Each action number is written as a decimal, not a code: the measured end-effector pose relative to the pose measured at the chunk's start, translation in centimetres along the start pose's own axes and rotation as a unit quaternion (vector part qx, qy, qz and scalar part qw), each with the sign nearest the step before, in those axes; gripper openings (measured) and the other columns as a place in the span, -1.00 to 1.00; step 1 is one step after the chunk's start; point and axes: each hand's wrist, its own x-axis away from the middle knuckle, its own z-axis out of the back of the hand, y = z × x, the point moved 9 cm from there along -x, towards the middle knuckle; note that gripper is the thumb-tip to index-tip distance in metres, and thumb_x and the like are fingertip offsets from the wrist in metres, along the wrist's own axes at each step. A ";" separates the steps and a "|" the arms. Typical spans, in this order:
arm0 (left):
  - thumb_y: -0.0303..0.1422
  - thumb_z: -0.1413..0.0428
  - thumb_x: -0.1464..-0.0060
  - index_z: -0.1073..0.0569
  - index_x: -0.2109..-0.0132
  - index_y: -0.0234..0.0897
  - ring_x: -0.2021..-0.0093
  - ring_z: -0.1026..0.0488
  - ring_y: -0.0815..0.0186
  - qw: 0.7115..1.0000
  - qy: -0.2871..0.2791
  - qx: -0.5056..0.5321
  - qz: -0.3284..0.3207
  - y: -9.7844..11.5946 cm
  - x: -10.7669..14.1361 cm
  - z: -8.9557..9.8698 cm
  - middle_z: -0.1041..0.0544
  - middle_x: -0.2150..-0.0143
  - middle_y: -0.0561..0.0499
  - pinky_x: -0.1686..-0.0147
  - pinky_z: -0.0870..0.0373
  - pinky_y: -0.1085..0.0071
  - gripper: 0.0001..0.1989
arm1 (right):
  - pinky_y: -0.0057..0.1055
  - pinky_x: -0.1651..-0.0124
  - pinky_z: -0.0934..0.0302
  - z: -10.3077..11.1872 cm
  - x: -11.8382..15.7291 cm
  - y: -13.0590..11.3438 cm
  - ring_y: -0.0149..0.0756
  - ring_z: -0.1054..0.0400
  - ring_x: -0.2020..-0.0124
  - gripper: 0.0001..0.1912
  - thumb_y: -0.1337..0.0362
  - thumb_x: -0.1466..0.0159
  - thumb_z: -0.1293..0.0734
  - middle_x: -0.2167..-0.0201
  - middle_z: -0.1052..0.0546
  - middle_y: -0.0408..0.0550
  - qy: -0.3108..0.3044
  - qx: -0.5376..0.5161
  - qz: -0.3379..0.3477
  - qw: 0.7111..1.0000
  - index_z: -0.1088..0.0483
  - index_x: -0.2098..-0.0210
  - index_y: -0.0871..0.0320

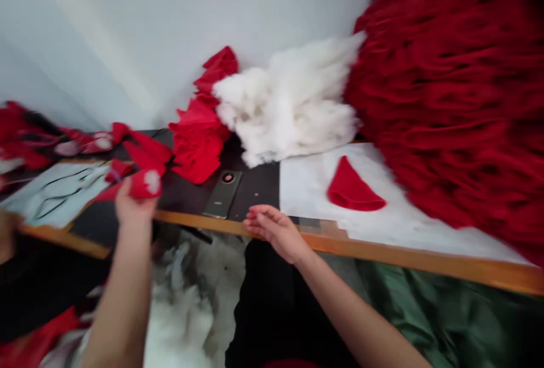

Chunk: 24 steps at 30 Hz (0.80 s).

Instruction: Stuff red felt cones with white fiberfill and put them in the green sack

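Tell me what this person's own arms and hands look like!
The left hand and right hand are bare, without gloves. No watch or bracelet shows. The forearms are uncovered too, with no sleeves in view. Blur hides finer details.

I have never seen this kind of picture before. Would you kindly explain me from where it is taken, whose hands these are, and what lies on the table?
There is no machine here: a person works with two bare hands. The single picture comes from a camera worn on that person's head, looking forward and down.

The left hand holds a red piece with a white patch, somewhat blurred. The right hand holds nothing and is near the table edge.

On the table, beyond the hands, are a phone, a bunch of red fabric and fluffy white material. To the right, a red cone-shaped piece lies on a white sheet, beside a large red heap.
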 end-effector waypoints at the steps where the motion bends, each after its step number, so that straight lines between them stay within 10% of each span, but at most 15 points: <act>1: -0.17 0.02 -0.12 -0.29 0.02 -0.30 -0.13 -0.32 0.11 0.995 0.010 0.072 0.065 -1.1 1.4 -0.5 -0.51 0.05 -0.03 -0.07 -0.34 0.11 -0.64 | -0.32 0.08 -0.29 0.0 0.0 -0.2 -0.35 -0.45 0.24 -0.65 0.11 -0.03 -0.49 0.29 -0.50 -0.13 0.001 0.014 0.007 1.000 -0.43 0.23 0.10; 6: -0.16 0.07 -0.18 -0.37 0.01 -0.26 -0.16 -0.33 0.12 0.949 -0.046 0.257 0.177 -2.3 9.6 -6.9 -0.48 -0.05 -0.06 -0.05 -0.38 0.14 -0.65 | -0.13 -0.06 -0.23 -1.1 0.7 -1.7 -0.16 -0.27 -0.09 -0.33 0.14 -0.04 -0.48 -0.06 -0.31 -0.05 -0.007 0.111 0.067 0.992 -0.20 -0.11 -0.11; 14: -0.15 -0.12 -0.03 -0.45 0.07 -0.31 -0.15 -0.34 0.06 0.926 -0.138 0.256 0.240 -3.3 20.1 -15.1 -0.52 0.01 -0.11 -0.11 -0.35 0.20 -0.62 | 0.01 -0.30 0.14 -4.0 3.6 -5.7 0.03 0.27 -0.35 0.09 0.11 0.09 -0.54 -0.35 0.19 -0.02 -0.013 0.303 0.241 0.922 0.08 -0.30 -0.08; 21: -0.14 -0.28 0.20 -0.49 0.14 -0.08 -0.02 -0.44 0.06 0.908 -0.308 0.145 0.245 -2.8 29.3 -22.6 -0.54 0.08 0.02 0.03 -0.47 0.17 -0.59 | -0.11 -0.21 -0.10 4.2 11.3 -10.4 -0.11 -0.21 -0.10 -0.16 0.08 0.09 -0.54 -0.09 -0.28 -0.06 0.134 0.215 0.291 0.922 -0.20 -0.14 -0.07; 24: -0.04 -0.30 0.30 -0.47 0.05 0.00 -0.08 -0.38 -0.06 0.846 -0.453 0.099 0.263 -3.4 34.8 -27.6 -0.50 -0.01 -0.01 0.07 -0.48 0.09 -0.43 | -0.17 0.01 -0.30 10.2 16.2 -11.8 -0.21 -0.36 0.16 -0.17 0.09 0.19 -0.57 0.12 -0.41 -0.15 0.198 0.082 0.280 0.936 -0.24 -0.05 -0.09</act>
